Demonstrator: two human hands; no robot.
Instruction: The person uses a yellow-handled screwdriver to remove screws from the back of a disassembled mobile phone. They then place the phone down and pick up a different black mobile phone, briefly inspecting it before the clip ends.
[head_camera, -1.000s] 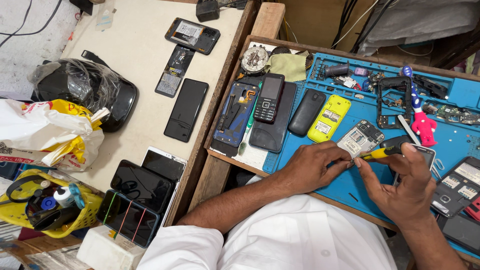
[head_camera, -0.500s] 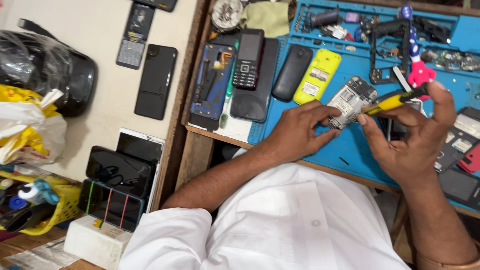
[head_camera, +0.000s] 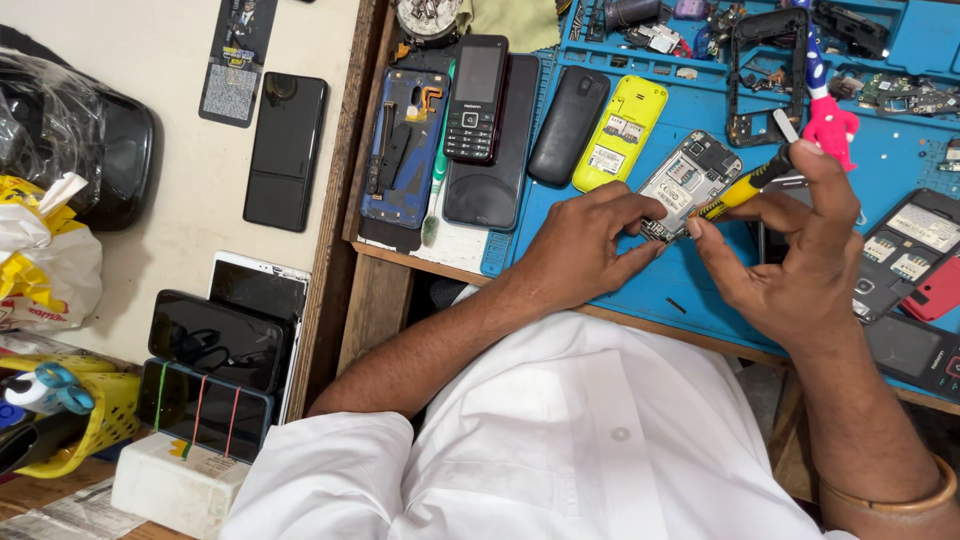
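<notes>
Far left: a black bag (head_camera: 95, 150) and a yellow-and-white plastic bag (head_camera: 40, 250) are seen on the pale table (head_camera: 170, 120); a yellow basket (head_camera: 95, 420) lies below them.
Left stack: several dark phones (head_camera: 215, 345) are piled on a white box (head_camera: 175, 485).
Table centre: a black smartphone (head_camera: 286, 150) is laid flat, face down.
Mat, left edge: an opened blue phone (head_camera: 405, 145) and a black keypad phone (head_camera: 476, 98) are placed side by side.
Mat, middle: a black phone back (head_camera: 568, 125) and a yellow phone body (head_camera: 620, 132) lie on the blue mat (head_camera: 700, 290).
Left hand (head_camera: 580, 245): fingers are curled shut, pinching the lower edge of the opened silver phone (head_camera: 688, 182).
Opened silver phone: held tilted on the mat, between both hands.
Right hand (head_camera: 795, 250): fingers are closed around a yellow-handled screwdriver (head_camera: 740, 190), its tip touching the silver phone.
Far right: a pink-and-white figure-shaped tool (head_camera: 826, 115) and further opened phones (head_camera: 905, 250) are noted.
</notes>
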